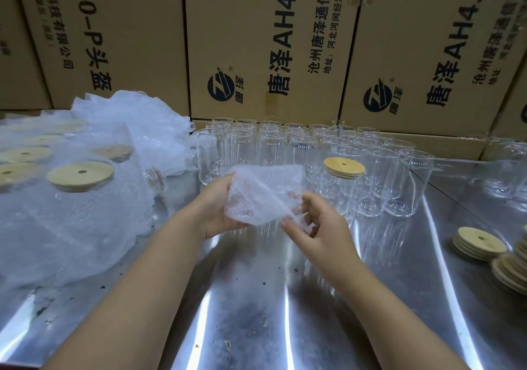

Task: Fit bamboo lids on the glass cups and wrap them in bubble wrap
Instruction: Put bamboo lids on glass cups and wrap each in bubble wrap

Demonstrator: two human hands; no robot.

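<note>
Over steel table [256,298], left hand [216,212] and right hand [322,227] fingers grip bubble wrap [265,195], seemingly bundled round something.

glossy scuffed metal table [256,298], clear smooth glass cups [379,181], matt pale bamboo lids [479,242], cloudy dimpled bubble wrap [262,195].

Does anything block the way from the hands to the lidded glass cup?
Nothing visible does. The lidded glass cup stands just beyond the right hand, but it and the left hand hold bubble wrap.
</note>
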